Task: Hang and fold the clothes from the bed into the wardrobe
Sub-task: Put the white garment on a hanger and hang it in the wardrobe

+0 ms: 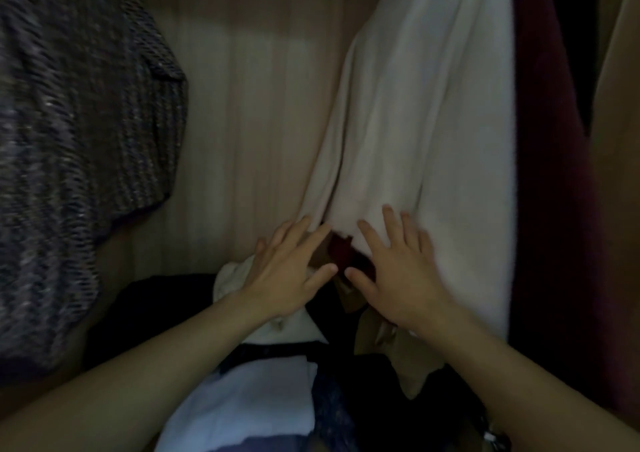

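Observation:
Inside the dim wardrobe a white garment hangs at the centre right. My right hand lies flat on its lower hem with the fingers spread. My left hand reaches in beside it with straight fingers, touching the hem's left edge and a crumpled white cloth below. Between the hands a dark red piece of clothing shows. A folded white garment lies on the pile under my forearms.
A grey knitted garment hangs at the left. A dark maroon garment hangs at the right. The wardrobe's pale back wall stands behind. Dark clothes and a tan cloth lie on the wardrobe floor.

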The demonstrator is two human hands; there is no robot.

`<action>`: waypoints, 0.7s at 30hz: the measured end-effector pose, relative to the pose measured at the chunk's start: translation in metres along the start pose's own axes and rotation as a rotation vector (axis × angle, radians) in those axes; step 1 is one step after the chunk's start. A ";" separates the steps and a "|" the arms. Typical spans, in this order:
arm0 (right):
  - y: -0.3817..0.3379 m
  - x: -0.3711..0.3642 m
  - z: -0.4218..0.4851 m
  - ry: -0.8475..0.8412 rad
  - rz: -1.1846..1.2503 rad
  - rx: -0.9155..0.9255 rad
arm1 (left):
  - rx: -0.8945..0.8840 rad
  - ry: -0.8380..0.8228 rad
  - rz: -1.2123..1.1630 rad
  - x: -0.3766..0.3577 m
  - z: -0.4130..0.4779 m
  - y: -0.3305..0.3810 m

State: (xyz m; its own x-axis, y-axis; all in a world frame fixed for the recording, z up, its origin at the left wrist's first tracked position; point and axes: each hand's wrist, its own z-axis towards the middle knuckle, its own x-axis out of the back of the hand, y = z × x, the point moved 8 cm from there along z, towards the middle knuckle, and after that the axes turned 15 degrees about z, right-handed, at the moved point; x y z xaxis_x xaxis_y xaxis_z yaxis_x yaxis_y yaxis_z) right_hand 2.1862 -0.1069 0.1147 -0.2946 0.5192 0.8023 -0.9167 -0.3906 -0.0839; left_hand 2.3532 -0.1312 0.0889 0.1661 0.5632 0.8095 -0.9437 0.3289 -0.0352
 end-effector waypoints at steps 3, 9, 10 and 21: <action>-0.012 0.019 -0.013 0.021 0.033 -0.012 | -0.035 0.036 0.064 0.028 -0.023 0.002; -0.034 0.050 -0.053 0.027 0.038 -0.058 | -0.070 0.039 0.034 0.074 -0.057 0.013; -0.038 0.056 -0.060 0.027 0.028 -0.070 | -0.081 0.044 0.005 0.079 -0.063 0.016; -0.049 0.104 -0.207 -0.093 -0.117 -0.297 | -0.204 0.014 -0.294 0.063 -0.142 0.105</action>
State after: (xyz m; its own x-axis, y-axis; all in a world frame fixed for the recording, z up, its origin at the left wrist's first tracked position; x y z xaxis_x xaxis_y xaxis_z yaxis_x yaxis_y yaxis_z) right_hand 2.1448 0.1238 0.0796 -0.1692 0.4708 0.8658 -0.9856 -0.0861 -0.1458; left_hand 2.3053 0.0460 0.0528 0.4270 0.4324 0.7941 -0.7787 0.6223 0.0798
